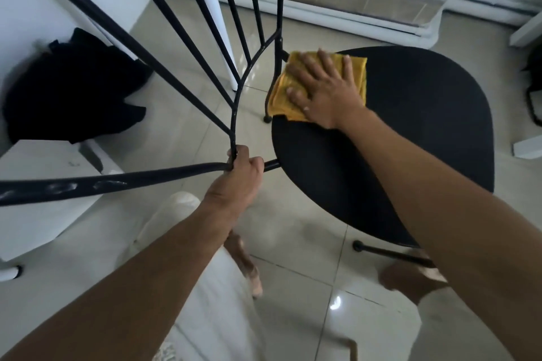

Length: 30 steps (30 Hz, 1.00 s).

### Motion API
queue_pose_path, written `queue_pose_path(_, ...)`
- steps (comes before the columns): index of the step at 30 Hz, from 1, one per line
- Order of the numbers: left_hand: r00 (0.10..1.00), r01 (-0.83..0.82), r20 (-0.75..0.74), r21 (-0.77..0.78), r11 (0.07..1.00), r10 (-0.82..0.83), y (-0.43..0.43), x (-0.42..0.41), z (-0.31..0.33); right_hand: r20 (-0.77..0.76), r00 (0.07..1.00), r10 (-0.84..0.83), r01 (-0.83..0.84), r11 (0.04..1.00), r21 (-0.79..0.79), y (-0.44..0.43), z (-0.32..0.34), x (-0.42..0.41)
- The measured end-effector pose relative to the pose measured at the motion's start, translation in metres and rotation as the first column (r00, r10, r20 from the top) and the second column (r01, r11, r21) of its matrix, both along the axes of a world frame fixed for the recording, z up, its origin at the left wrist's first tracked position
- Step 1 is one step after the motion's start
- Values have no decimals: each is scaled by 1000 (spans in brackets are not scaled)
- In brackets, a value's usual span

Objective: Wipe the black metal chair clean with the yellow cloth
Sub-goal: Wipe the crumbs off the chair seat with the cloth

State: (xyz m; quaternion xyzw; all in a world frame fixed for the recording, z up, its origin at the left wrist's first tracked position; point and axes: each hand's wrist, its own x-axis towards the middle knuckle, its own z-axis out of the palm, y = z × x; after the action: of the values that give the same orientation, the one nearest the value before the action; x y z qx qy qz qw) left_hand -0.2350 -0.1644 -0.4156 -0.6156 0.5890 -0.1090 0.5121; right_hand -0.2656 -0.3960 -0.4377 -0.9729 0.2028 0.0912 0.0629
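- Nearest the camera are the two bare forearms, reaching forward and down over the pale tiled floor (293, 132); bare feet show below them, blurred.
- The left hand (242, 168) is closed in a fist round the black metal chair (410, 132) where the back's thin rods meet the lower frame bar, just beside the seat edge. This grip seems meant to steady the chair (the backrest leans toward the camera) so it does not slide on the glossy tiles under pressure.
- The right hand (325, 88) lies flat and open, fingers spread, pressing the yellow cloth (286, 97) down; it grips nothing, only pins the cloth with the palm.
- The cloth, folded into a rough square, sits on the rear corner of the round seat, beside the backrest's far upright, one edge overhanging the rim.
- Spread fingers probably give broad, even contact for wiping.
- Most of the seat lies bare, so I judge much wiping remains, frame included.
- A dark heap of fabric (76, 88) lies on the floor at left, well apart.
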Motion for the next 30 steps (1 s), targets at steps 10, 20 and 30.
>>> queue_pose_path(10,1000,7,12,-66,998,-6,2,-3,-8,69,857,-512,512,859,11,-116,1,-103)
queue_pose_path(20,991,-45,-122,46,998,50,3,-9,-1,66,794,-605,605,796,12,-55,-10,-168)
queue_pose_path(30,339,-877,-931,-259,405,138,-45,-34,11,58,814,-578,579,815,-1,-52,-8,-173)
